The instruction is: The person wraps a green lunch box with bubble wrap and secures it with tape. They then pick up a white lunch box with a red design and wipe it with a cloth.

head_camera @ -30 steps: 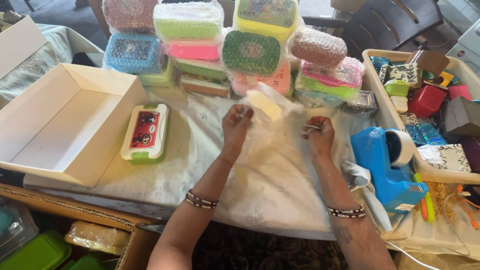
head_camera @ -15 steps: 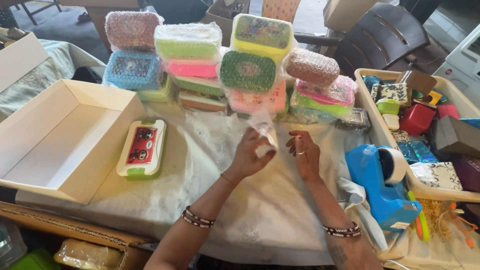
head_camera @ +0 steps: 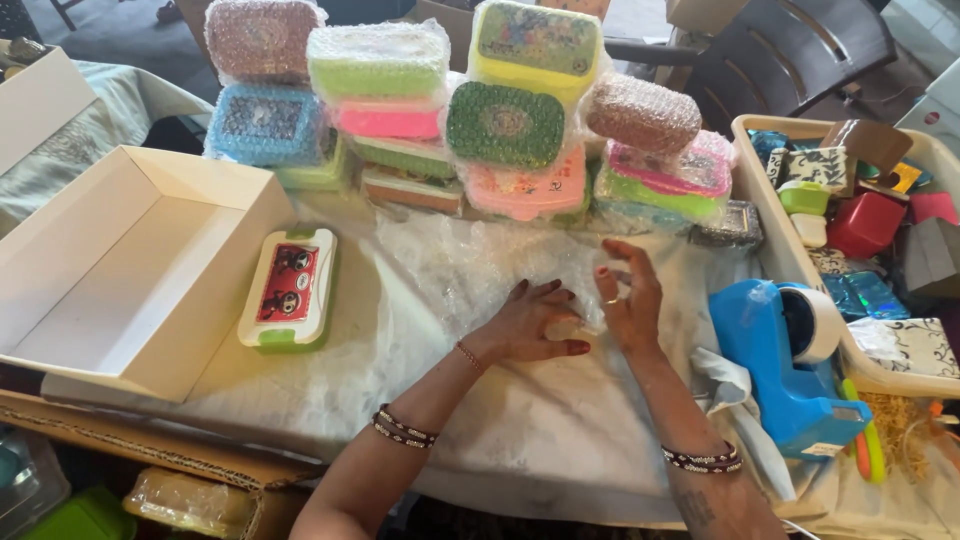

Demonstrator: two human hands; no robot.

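Note:
My left hand (head_camera: 530, 325) lies flat, fingers spread, pressing down on a sheet of clear bubble wrap (head_camera: 480, 260) spread on the white cloth in the middle of the table. My right hand (head_camera: 628, 298) is just beside it, fingers curled and apart, pinching or touching the edge of the same sheet. What lies under the wrap is hidden by my hands. A white and green lunch box with a red lid picture (head_camera: 290, 290) rests to the left, apart from both hands.
An open white cardboard box (head_camera: 120, 270) stands at the left. Several bubble-wrapped lunch boxes (head_camera: 505, 125) are stacked along the back. A blue tape dispenser (head_camera: 785, 365) sits at the right, beside a cream tray (head_camera: 770, 200) of small boxes.
Both hands held a small wrapped piece raised near the stack. They have come down toward me and now press the bubble wrap flat on the cloth.

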